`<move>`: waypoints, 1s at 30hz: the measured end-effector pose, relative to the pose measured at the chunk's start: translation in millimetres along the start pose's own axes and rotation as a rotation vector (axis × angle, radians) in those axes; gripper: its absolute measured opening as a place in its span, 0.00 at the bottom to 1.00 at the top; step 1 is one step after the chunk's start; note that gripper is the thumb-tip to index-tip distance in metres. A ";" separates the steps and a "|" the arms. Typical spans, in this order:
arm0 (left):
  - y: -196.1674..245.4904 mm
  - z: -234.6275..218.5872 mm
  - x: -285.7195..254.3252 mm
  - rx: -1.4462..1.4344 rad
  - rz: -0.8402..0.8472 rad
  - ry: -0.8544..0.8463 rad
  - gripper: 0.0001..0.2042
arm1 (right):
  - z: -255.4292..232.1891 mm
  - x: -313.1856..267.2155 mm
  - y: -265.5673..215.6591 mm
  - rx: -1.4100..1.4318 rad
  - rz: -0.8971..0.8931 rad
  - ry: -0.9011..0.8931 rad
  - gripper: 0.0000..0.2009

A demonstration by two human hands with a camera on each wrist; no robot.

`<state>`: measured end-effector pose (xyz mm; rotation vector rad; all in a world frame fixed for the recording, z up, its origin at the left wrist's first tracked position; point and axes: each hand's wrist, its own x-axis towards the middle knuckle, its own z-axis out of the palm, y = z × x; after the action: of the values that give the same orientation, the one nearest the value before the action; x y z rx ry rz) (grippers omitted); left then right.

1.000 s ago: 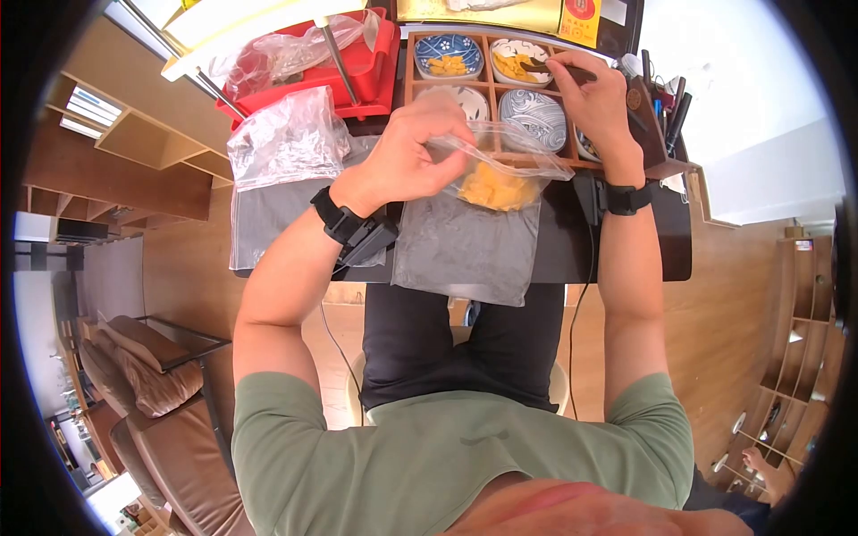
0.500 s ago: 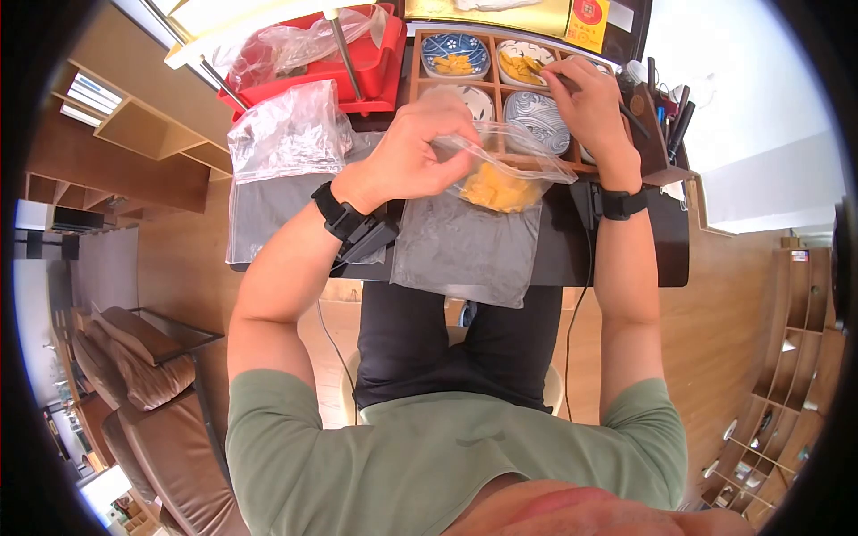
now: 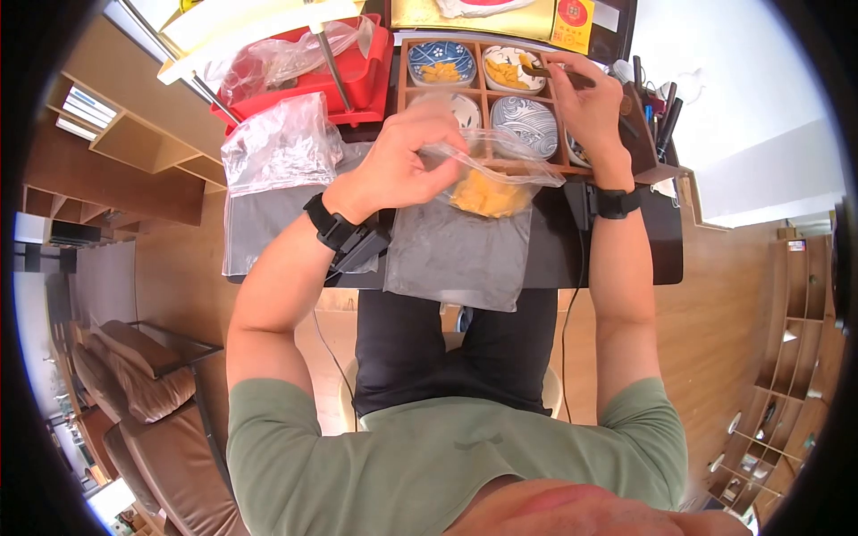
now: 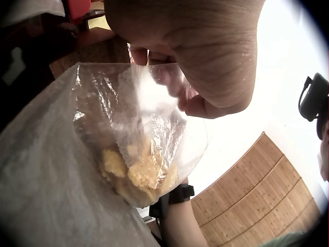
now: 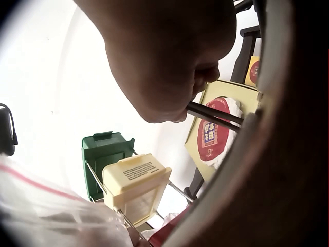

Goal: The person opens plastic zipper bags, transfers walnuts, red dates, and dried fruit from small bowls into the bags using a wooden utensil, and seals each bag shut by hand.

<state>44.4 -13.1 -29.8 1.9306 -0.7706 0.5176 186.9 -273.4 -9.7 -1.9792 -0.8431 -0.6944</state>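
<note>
My left hand point(image 3: 413, 156) pinches the rim of a clear zip bag point(image 4: 103, 92) in the head view. Yellow chip-like pieces point(image 3: 490, 193) lie inside the bag, and show through the plastic in the left wrist view too. The right hand point(image 3: 585, 103) grips dark tweezers point(image 5: 216, 114), whose two slim arms show in the right wrist view. Their tips reach over a white patterned bowl point(image 3: 539, 85) of yellow pieces, with one piece right at the tips. This bowl sits in a back compartment of a divided wooden tray point(image 3: 483, 89).
A blue flowered bowl point(image 3: 441, 52) with yellow pieces and a grey wave-patterned bowl point(image 3: 525, 127) share the tray. To the left are a red bin point(image 3: 380, 67) and a crumpled clear bag point(image 3: 279, 138). A pen holder point(image 3: 651, 152) stands at the right.
The right hand lowered the tweezers into the white bowl half a second ago, and has since lifted them slightly with a yellow piece at the tips. The left hand keeps hold of the bag.
</note>
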 end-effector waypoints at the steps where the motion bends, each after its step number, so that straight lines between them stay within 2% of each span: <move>1: 0.0 0.4 -0.6 -0.001 0.007 -0.002 0.08 | -3.0 0.5 -1.6 0.080 0.049 0.051 0.07; 3: 0.6 -0.2 0.3 -0.017 -0.007 -0.001 0.08 | -15.9 -0.3 -2.3 0.070 0.093 0.042 0.08; 6: 3.2 -1.2 1.0 -0.024 -0.018 -0.006 0.08 | -36.8 -3.0 -3.9 0.502 0.232 -0.027 0.09; 7: 3.7 -0.2 1.0 -0.035 -0.040 -0.004 0.08 | -43.7 -7.1 -5.5 0.496 0.235 -0.016 0.09; 9: 3.9 -0.7 2.0 -0.042 -0.021 -0.014 0.07 | -58.1 -11.8 -11.3 0.757 0.240 -0.203 0.07; 13: 4.0 -1.0 4.1 0.013 -0.007 0.002 0.07 | -66.9 -7.6 -35.9 0.795 0.201 -0.539 0.03; 15: 7.2 -1.1 5.2 0.007 -0.028 -0.002 0.07 | -68.2 -1.5 -42.9 0.657 0.177 -0.678 0.04; 16: 6.4 -0.4 5.9 -0.013 -0.017 -0.021 0.07 | -69.9 -0.1 -43.1 0.599 0.232 -0.702 0.06; 20: 4.6 0.7 -1.5 -0.020 -0.092 -0.025 0.07 | -73.7 -6.8 -30.2 0.783 0.355 -0.440 0.09; 21: 3.6 0.6 -0.8 -0.031 -0.126 -0.032 0.07 | -72.1 -5.9 -23.3 0.778 0.349 -0.437 0.09; 24: 6.0 1.3 -2.7 -0.023 -0.123 -0.030 0.07 | -56.4 -5.7 -8.4 1.084 0.390 -0.146 0.10; 25: 5.7 1.0 0.2 -0.019 -0.115 -0.025 0.07 | -50.5 -4.0 -1.1 1.085 0.379 -0.147 0.10; 27: 6.6 -0.3 2.6 -0.005 -0.099 -0.029 0.06 | -41.4 0.1 1.1 0.692 0.408 0.089 0.10; 28: 7.3 -0.3 1.7 0.002 -0.093 -0.037 0.06 | -33.2 -2.2 0.5 0.561 0.326 0.173 0.10; 29: 7.6 -0.8 4.1 0.000 -0.093 -0.037 0.06 | -27.7 1.9 -1.1 0.559 0.327 0.172 0.10; 30: 8.6 -0.7 4.8 -0.016 -0.120 -0.029 0.06 | -21.9 1.0 -0.9 0.431 0.265 0.198 0.10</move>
<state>41.7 -16.9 -21.0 1.9595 -0.6705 0.4092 183.5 -291.6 2.0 -1.5658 -0.5424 -0.4943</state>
